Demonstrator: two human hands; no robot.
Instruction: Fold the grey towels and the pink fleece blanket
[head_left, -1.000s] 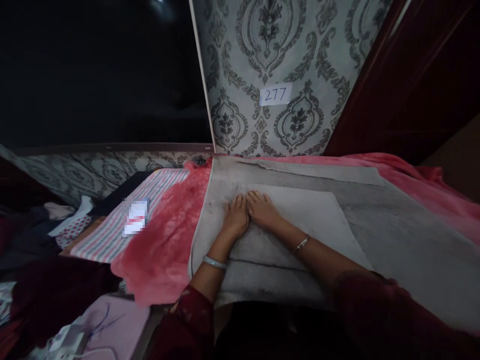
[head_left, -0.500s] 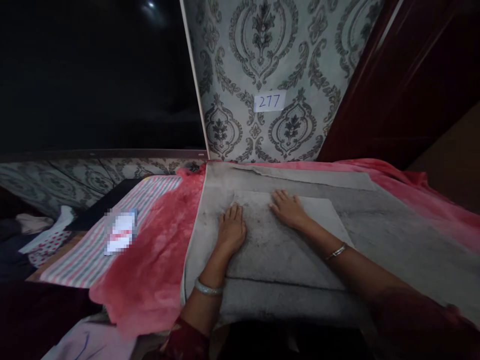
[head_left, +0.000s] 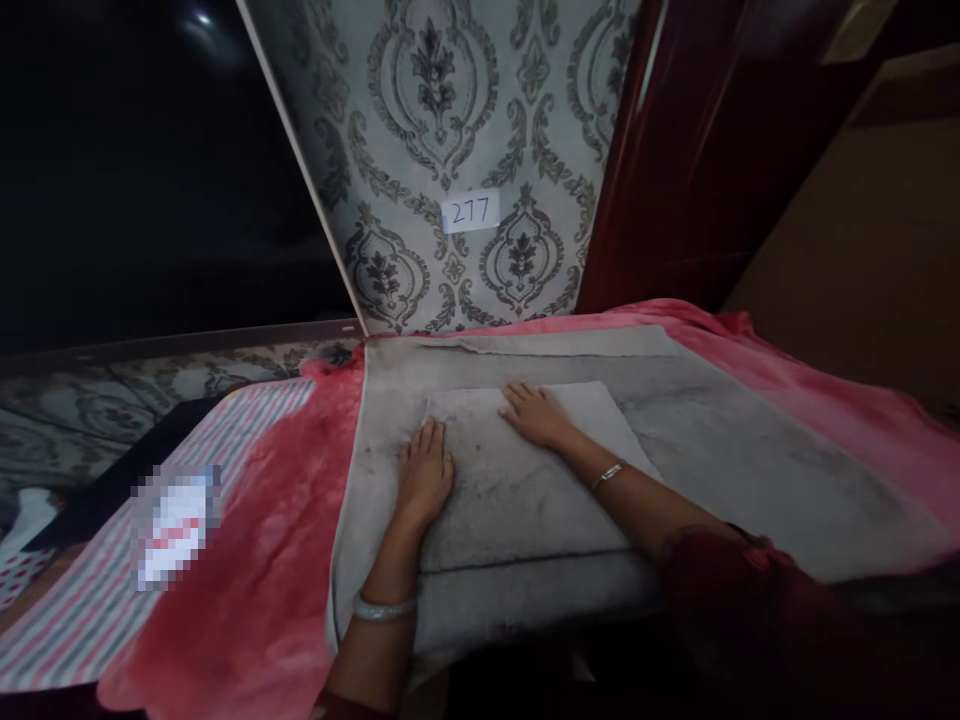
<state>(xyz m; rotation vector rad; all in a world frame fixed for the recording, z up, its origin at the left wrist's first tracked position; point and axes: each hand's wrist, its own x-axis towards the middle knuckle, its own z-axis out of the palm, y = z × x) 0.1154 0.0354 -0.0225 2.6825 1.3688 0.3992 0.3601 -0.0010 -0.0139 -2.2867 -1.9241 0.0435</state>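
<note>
A large grey cloth (head_left: 712, 440) lies spread over a pink fleecy blanket (head_left: 277, 500). On top of it rests a smaller grey cloth piece (head_left: 525, 490), roughly rectangular, with a paler strip at its right side. Flat on the left edge of that piece is my left hand (head_left: 425, 475), fingers stretched forward. My right hand (head_left: 536, 415) presses near its far edge, palm down with fingers spread. Neither hand grips anything. I cannot tell whether the smaller piece is a separate cloth or a folded part.
A striped cloth (head_left: 247, 420) with a blurred-out item (head_left: 176, 525) on it lies at the left. Behind stand a dark television screen (head_left: 150, 180), a patterned wall (head_left: 420, 150) with a paper label (head_left: 471, 210), and a dark red cabinet panel (head_left: 660, 180).
The view has turned to the right, so everything sits further left in the picture. Both hands stay flat on the cloth in about the same places.
</note>
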